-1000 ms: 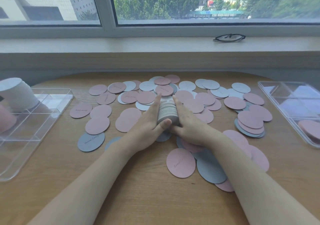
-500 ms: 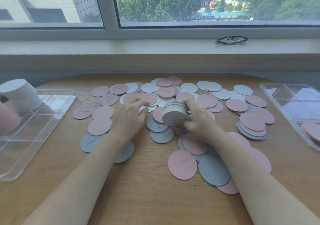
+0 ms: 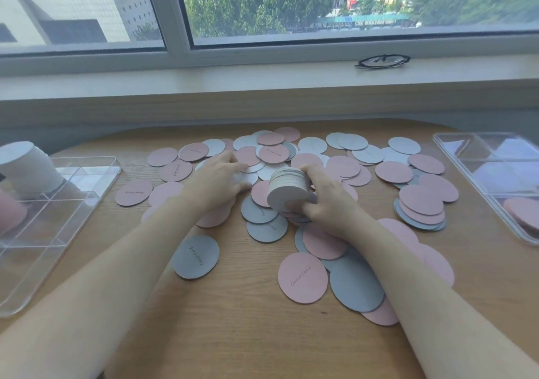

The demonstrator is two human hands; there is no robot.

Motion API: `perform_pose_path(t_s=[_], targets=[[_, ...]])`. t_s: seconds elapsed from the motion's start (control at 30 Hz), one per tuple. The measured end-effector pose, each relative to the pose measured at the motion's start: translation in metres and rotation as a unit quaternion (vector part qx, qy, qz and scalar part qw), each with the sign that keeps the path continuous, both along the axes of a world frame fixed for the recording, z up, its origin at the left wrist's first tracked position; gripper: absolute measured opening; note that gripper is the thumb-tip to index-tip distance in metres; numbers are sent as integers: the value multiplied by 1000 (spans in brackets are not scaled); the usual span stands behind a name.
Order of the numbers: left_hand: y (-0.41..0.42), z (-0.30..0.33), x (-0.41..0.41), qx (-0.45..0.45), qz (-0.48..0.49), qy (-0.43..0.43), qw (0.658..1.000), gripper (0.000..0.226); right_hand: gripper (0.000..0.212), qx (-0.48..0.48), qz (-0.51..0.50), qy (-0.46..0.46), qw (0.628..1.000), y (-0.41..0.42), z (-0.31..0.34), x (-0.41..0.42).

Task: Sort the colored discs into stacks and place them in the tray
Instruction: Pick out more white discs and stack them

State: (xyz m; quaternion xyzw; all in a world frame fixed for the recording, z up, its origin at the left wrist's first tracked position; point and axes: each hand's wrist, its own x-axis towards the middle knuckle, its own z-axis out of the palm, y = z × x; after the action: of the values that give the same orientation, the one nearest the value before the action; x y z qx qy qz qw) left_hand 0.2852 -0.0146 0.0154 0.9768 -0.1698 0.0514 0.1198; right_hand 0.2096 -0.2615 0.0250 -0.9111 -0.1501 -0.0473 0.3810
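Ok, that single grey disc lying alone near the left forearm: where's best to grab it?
Take the grey disc by its rim, from the near-left edge. It lies flat on the bare table with nothing overlapping it, so probably slide a fingertip under the edge, then pinch.

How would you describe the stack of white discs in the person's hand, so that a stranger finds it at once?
Start at the wooden table and go to the middle of the scattered discs. There the right hand grips a stack of white discs, tilted on its side with a flat face toward the camera. Its neighbours are mostly single pink or grey discs lying flat.
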Motion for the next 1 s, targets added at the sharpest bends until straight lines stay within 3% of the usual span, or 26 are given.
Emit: perform_pose_path(t_s=[0.2,0.33,0.47,0.63,0.8,0.9,1.0], targets=[[12,-4,5,82,-86,-94,988,39,45,6,0,-5,1000,0,-1,-1],[14,-6,3,114,-136,-156,972,49,47,3,3,-9,1000,1,0,-1],[14,-1,-1,117,-147,-168,968,26,46,2,2,-6,1000,1,0,-1],[18,-5,4,88,-163,-180,966,38,44,4,5,-5,1000,1,0,-2],[21,0,3,72,-161,-153,972,24,46,2,9,-5,1000,1,0,-2],[22,-1,6,85,-191,-184,960,19,45,1,11,-5,1000,1,0,-2],[22,-3,7,110,-193,-237,946,32,45,-4,9,-6,1000,0,-1,-1]])
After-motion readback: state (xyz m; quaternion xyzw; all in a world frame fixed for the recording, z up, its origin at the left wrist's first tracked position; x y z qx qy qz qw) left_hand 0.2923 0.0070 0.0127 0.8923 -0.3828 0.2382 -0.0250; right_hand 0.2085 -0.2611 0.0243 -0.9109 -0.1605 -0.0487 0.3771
